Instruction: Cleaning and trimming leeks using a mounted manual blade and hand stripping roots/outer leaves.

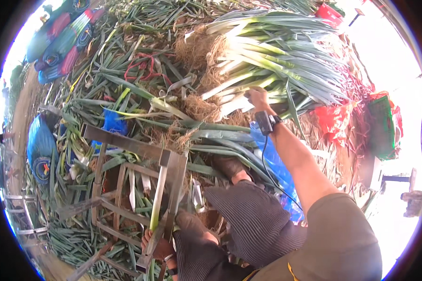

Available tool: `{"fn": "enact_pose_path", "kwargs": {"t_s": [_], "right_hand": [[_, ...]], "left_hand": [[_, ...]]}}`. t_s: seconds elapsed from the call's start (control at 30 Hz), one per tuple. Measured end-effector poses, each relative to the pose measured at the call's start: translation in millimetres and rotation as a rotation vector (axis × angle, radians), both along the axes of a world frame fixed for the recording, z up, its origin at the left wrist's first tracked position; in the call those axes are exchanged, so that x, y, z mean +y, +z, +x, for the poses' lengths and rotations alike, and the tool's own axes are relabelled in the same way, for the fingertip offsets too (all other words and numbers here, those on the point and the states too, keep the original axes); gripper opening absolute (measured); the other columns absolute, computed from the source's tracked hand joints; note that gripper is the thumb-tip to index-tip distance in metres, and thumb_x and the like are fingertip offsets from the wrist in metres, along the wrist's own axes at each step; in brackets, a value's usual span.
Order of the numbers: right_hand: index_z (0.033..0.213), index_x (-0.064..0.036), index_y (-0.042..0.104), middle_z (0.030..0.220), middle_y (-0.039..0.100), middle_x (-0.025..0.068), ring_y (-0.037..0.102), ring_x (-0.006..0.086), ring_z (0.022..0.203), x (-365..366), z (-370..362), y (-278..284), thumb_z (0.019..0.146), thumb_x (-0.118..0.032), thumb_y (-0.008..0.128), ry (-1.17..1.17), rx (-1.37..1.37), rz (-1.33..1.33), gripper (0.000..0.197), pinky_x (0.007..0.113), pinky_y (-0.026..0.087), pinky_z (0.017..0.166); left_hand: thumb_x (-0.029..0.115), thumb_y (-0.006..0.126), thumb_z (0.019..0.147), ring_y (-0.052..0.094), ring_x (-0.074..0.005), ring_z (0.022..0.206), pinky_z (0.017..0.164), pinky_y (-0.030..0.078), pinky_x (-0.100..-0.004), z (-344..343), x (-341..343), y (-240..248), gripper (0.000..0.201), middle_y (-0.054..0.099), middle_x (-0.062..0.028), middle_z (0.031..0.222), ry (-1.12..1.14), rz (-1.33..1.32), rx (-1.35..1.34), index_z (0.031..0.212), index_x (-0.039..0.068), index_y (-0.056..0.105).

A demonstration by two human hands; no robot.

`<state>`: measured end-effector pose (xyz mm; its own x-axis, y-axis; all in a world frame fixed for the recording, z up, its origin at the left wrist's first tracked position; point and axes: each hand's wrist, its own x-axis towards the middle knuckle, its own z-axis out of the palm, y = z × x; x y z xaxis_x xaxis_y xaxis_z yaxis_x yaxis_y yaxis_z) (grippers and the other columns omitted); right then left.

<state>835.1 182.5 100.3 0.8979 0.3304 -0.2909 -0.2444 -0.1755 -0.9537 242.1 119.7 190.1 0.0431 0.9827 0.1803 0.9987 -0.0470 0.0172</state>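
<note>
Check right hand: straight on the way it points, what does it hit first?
The right hand would likely meet the pale leek stalks at its fingertips first, with shaggy roots beyond. Depth is unclear; it may already be touching them.

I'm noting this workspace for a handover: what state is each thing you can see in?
Left hand: closed round a leek, partly hidden
Leek: held, against the frame
Right hand: at the leek pile, grip unclear
Leek pile: stacked, roots on
Wrist device: strapped on, cable attached
Red bag: crumpled
</note>
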Motion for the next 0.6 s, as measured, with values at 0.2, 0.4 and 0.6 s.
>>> {"fn": "enact_pose_path", "kwargs": {"t_s": [0.2, 0.4, 0.6], "right_hand": [[0.141, -0.0012, 0.035, 0.14, 0.043, 0.0202, 0.045, 0.0366, 0.129, 22.7, 104.4, 7.5, 0.1, -0.019, 0.044, 0.039, 0.368, 0.542, 0.045, 0.044, 0.042, 0.102], [0.153, -0.0104, 0.013, 0.161, 0.001, 0.0175, 0.014, 0.0362, 0.146, 84.2, 87.8, 12.8, 0.1, -0.03, 0.044, -0.172, 0.577, 0.869, 0.064, 0.045, 0.023, 0.115], [0.139, -0.0164, 0.034, 0.142, 0.038, 0.0166, 0.038, 0.0323, 0.129, 103.7, 96.0, 12.9, 0.096, -0.033, 0.055, -0.254, 0.635, 0.955, 0.051, 0.038, 0.033, 0.098]], "left_hand": [[0.024, 0.052, 0.094, 0.057, -0.0313, 0.083, 0.073, 0.044, -0.044, -27.6, -0.9, -36.9, 0.021, 0.062, -0.0088, 0.089, -0.117, 0.03, 0.043, 0.098, 0.009, 0.065], [0.027, 0.053, 0.092, 0.056, -0.0309, 0.083, 0.074, 0.044, -0.0431, -52.1, -3.0, -39.7, 0.022, 0.062, -0.0081, 0.09, -0.126, 0.039, 0.139, 0.097, 0.009, 0.064], [0.029, 0.054, 0.091, 0.056, -0.0304, 0.083, 0.074, 0.044, -0.0423, -53.6, 2.4, -45.8, 0.023, 0.062, -0.0073, 0.091, -0.153, 0.028, 0.175, 0.096, 0.008, 0.063]]}}
